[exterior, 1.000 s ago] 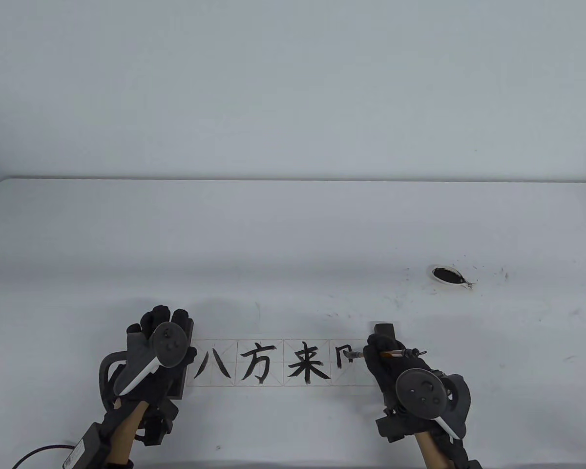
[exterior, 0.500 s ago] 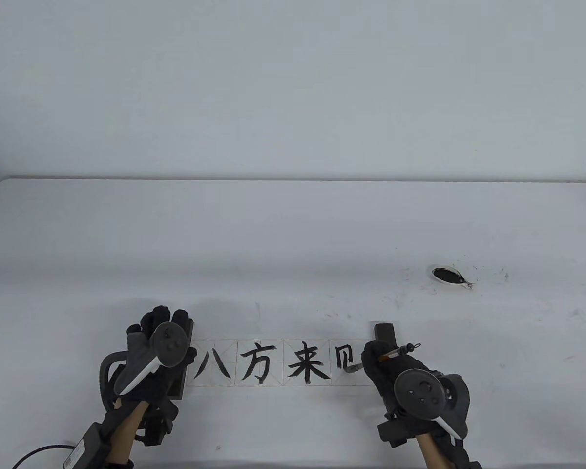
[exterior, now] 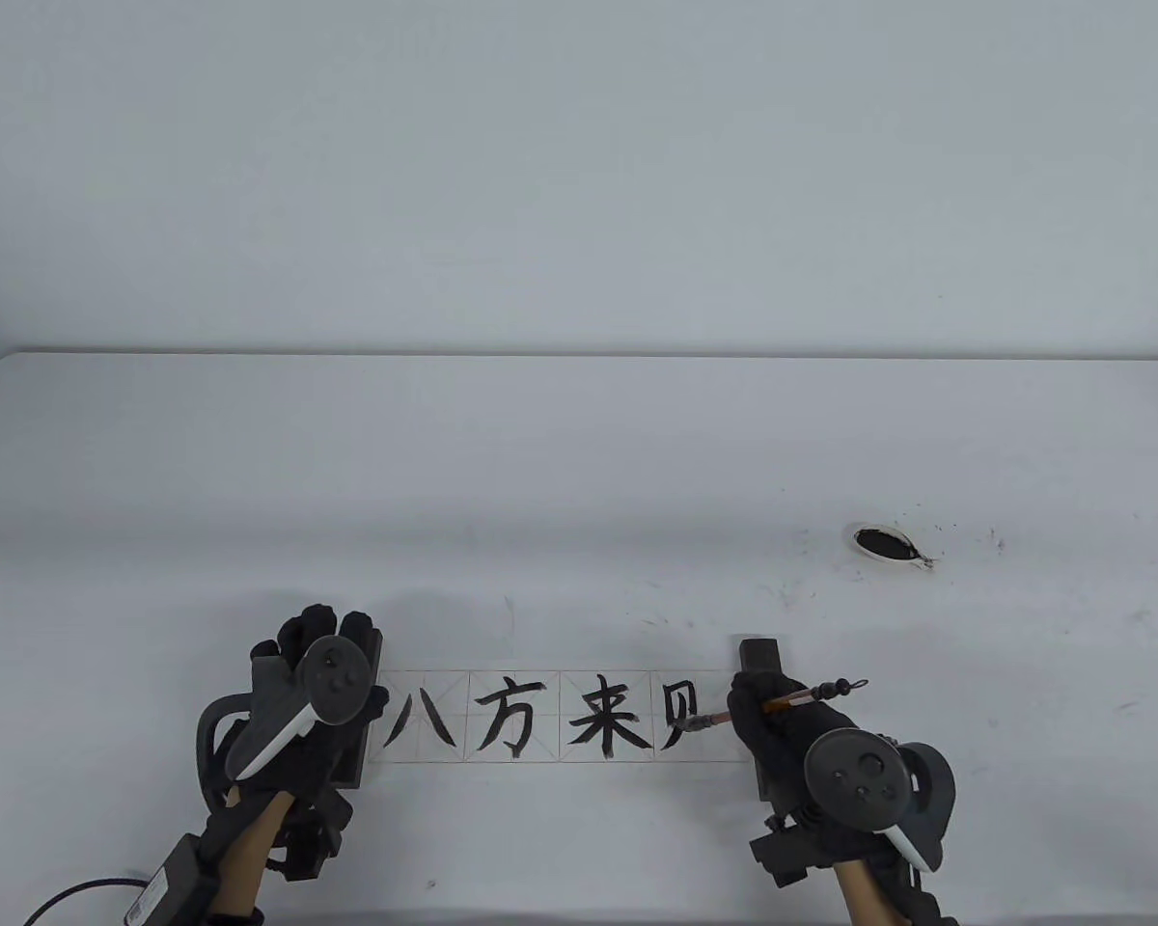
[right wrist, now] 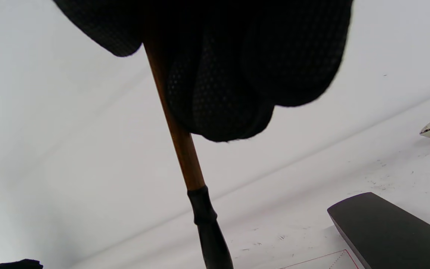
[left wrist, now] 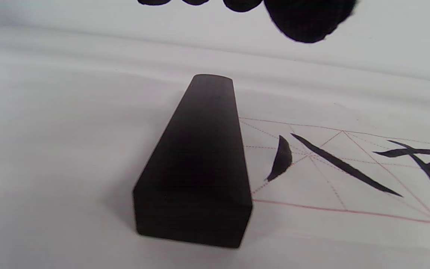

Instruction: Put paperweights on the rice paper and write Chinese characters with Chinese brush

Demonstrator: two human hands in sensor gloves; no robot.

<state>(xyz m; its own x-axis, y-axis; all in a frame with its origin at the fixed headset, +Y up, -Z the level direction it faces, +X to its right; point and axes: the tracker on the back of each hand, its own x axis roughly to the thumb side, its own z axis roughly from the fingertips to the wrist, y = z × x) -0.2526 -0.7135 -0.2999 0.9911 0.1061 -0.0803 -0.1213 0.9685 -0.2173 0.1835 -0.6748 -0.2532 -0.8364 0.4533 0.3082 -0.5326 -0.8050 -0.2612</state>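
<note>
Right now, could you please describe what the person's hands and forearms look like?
Both the left hand and the right hand wear black mesh-textured gloves. A dark grey, ring-shaped tracker with a round button face and a white handle is strapped to the back of each. The forearms are bare, with dark boxy modules at the wrists, and a black cable trails from the left one.

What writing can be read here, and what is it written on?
"八" in brush ink on the rice paper.
"方" on the same paper.
"来" on the same paper.
"贝", apparently unfinished, beside the brush.
Label at the left wrist: too small to read.
</note>
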